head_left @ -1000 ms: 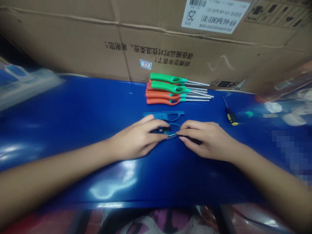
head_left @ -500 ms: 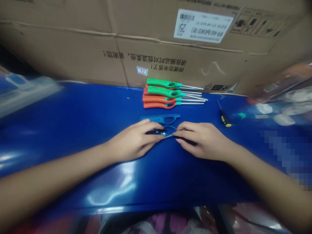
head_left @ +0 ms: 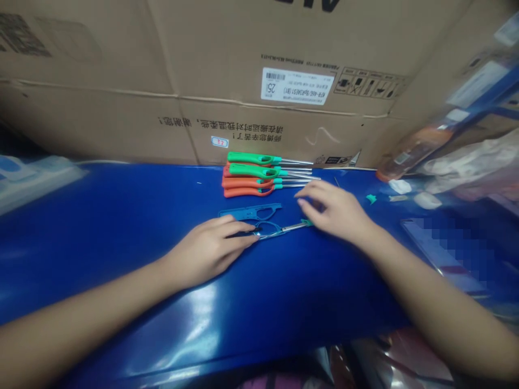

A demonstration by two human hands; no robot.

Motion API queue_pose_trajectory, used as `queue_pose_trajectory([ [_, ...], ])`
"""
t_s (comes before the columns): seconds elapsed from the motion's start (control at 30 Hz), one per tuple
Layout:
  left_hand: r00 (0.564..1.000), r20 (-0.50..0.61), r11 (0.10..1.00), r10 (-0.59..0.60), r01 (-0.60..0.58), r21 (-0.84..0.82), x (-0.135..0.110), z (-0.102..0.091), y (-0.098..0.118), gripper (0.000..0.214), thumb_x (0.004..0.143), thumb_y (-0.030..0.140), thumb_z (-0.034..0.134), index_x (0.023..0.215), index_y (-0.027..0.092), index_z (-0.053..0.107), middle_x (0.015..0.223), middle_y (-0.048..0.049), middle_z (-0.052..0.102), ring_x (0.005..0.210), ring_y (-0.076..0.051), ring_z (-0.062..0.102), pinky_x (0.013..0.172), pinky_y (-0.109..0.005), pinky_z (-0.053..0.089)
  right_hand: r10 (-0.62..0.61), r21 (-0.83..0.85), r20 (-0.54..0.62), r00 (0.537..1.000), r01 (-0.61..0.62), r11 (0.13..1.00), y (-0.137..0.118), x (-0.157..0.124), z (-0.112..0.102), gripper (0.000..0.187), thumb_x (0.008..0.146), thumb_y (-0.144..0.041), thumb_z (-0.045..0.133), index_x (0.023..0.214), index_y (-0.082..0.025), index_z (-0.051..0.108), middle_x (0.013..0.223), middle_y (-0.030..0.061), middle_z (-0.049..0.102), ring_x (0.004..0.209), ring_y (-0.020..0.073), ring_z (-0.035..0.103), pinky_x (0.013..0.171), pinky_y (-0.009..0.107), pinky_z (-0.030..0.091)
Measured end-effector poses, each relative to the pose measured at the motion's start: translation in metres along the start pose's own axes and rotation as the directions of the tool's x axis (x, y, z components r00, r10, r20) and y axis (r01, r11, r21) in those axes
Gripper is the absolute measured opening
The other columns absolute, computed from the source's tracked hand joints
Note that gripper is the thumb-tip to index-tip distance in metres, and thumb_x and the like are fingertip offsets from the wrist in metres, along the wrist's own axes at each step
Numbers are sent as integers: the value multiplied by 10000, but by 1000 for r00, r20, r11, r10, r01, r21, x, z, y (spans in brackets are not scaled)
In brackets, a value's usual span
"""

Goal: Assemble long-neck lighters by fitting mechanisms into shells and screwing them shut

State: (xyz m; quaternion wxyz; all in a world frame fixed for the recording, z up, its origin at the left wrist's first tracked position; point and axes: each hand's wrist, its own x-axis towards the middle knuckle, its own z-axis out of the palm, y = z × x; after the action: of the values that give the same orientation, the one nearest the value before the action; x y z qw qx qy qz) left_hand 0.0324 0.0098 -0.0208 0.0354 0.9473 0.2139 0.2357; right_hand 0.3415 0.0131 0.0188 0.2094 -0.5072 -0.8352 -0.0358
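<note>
My left hand [head_left: 217, 246] is closed on the handle end of an opened blue lighter half [head_left: 267, 227] lying on the table. A metal rod [head_left: 292, 226] runs from it to a small green piece [head_left: 307, 222] on the right. Just behind lies the other blue shell half [head_left: 251, 210], loose on the table. My right hand [head_left: 338, 210] hovers to the right of the rod, thumb and fingers apart, with nothing visible between them. The thin shaft of a screwdriver [head_left: 336, 182] shows behind this hand; its handle is hidden.
Several green and orange long-necked lighters [head_left: 251, 172] lie stacked against a large cardboard box [head_left: 227, 65]. At right are a bottle [head_left: 409, 151], white scraps [head_left: 427, 201] and a green bit [head_left: 371, 199]. A blurred white tray [head_left: 36, 181] stands at the left on the blue table [head_left: 121, 227].
My right hand has let go of the lighter part and moved back and to the right, uncovering the rod and the green piece. My left hand stays on the handle end. The view has shifted.
</note>
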Motion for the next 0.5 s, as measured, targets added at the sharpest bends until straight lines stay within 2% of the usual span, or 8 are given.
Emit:
queue_pose_trajectory([
  [0.03, 1000, -3, 1000, 0, 0, 2, 0, 0, -1, 294, 996, 206, 548, 1245, 251, 698, 1234, -78, 711, 1053, -220, 680, 884, -372, 587, 125, -95, -11, 992, -125, 988, 14, 2, -4, 250, 950, -309, 517, 1089, -214, 701, 1147, 85, 695, 918, 228, 683, 728, 340, 528],
  [0.1, 1000, -22, 1000, 4, -4, -3, 0, 1, -2, 276, 990, 203, 560, 1220, 239, 707, 1221, -78, 720, 1057, -222, 688, 885, -374, 593, 363, -272, -19, 932, -354, 895, 45, 4, -14, 320, 923, -301, 510, 1182, -191, 663, 1210, 156, 655, 990, 301, 670, 730, 393, 530],
  [0.13, 999, -37, 1000, 9, -9, -8, -1, 1, -2, 265, 987, 202, 566, 1205, 232, 712, 1210, -78, 725, 1059, -220, 693, 893, -373, 594, 486, -345, -2, 874, -457, 820, 61, 4, -19, 372, 907, -306, 520, 1233, -166, 634, 1240, 200, 627, 1008, 333, 662, 742, 423, 529],
  [0.2, 998, -65, 1000, 18, -19, -19, -1, 2, -4, 247, 984, 203, 571, 1179, 221, 721, 1192, -81, 732, 1061, -214, 700, 912, -371, 594, 733, -471, 72, 676, -625, 623, 92, 1, -27, 478, 860, -308, 564, 1296, -112, 575, 1305, 283, 555, 1037, 375, 644, 758, 457, 521],
  [0.3, 997, -80, 999, 23, -25, -23, -1, 3, -5, 226, 983, 204, 573, 1147, 213, 728, 1177, -82, 737, 1057, -208, 705, 931, -369, 592, 825, -502, 112, 554, -685, 528, 128, -6, -33, 407, 768, -245, 649, 1137, -74, 643, 1177, 291, 616, 987, 391, 651, 719, 444, 513],
  [0.4, 996, -85, 1000, 23, -24, -15, 0, 2, -4, 200, 980, 206, 577, 1100, 211, 736, 1164, -80, 739, 1039, -205, 708, 915, -359, 594, 839, -467, 167, 518, -708, 530, 144, -11, -34, 202, 685, -127, 663, 886, -117, 676, 849, 179, 680, 786, 318, 664, 648, 389, 499],
  [0.47, 996, -87, 1000, 17, -19, -14, 0, 1, -3, 192, 980, 206, 573, 1080, 210, 736, 1153, -79, 740, 1033, -204, 706, 903, -349, 592, 815, -418, 155, 558, -711, 566, 142, -10, -34, 165, 676, -80, 625, 830, -126, 659, 768, 154, 663, 722, 294, 645, 638, 385, 487],
  [0.5, 996, -85, 1000, 13, -14, -17, 1, 1, -2, 193, 981, 204, 570, 1083, 210, 733, 1150, -79, 739, 1035, -203, 704, 903, -346, 589, 787, -381, 138, 601, -701, 603, 137, -8, -35, 173, 689, -75, 605, 847, -128, 653, 782, 154, 663, 727, 287, 640, 653, 386, 486],
])
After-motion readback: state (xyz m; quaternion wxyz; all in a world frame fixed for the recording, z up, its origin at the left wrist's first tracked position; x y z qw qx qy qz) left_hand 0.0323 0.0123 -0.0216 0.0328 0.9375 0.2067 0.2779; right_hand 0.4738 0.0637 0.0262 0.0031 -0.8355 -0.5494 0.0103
